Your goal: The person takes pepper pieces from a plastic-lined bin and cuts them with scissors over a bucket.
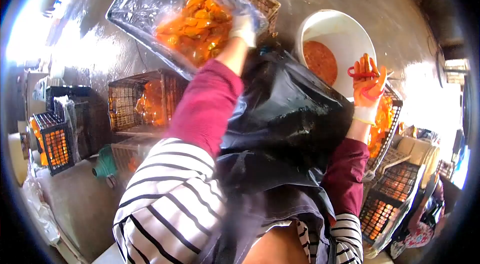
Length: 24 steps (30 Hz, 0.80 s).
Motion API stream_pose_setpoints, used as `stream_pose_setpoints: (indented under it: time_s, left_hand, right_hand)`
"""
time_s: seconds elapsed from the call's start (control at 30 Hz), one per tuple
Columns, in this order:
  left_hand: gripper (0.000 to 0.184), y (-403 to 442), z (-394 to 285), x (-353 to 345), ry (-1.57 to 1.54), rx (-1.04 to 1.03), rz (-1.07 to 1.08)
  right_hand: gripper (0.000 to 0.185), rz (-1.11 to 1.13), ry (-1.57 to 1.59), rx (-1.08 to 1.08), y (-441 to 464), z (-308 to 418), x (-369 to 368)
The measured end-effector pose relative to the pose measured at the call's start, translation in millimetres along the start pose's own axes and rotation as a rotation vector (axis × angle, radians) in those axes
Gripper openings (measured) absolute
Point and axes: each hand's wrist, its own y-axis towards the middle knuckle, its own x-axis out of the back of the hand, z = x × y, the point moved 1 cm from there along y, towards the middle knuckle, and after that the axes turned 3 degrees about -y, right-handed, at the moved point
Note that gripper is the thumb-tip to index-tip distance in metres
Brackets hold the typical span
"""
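My left hand [243, 30], in a whitish glove and smeared by motion, is at the right side of a crate lined with clear plastic [137, 9]. Its fingers cannot be made out. Glossy orange pieces that look like peppers [197, 23] fill part of the lining beside it. On the right, my right hand [367, 86] wears an orange-stained glove, its palm turned up. Red-handled scissors [361, 73] hang on it, the red loops around the fingers. A white bucket [345, 26] with reddish pulp [321, 61] stands just left of this hand.
A black plastic apron [290, 109] covers my lap. Left of my arm is a brown crate [117, 109] with bagged orange pieces; a green object [105, 162] lies below. Another crate of orange pieces [380, 124] sits under my right wrist, with dark crates [382, 214] below.
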Motion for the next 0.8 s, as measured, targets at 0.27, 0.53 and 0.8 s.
stream_pose_setpoints:
  time_s: [0.27,0.53,0.8]
  left_hand:
    - [0.038,-64.7,-26.3,-98.8,0.565,-0.531,0.419]
    - [0.04,32.1,-3.4,115.3,0.528,-0.283,0.032]
    - [0.047,74.6,44.0,24.3,0.224,-0.15,0.004]
  right_hand:
    - [0.053,-0.06,-0.173,-0.079,11.1,-11.0,-15.6]
    - [0.051,-0.127,-0.335,-0.084,4.9,-18.4,-55.6]
    - [0.051,0.108,-0.402,-0.199,20.2,-26.7,-30.0]
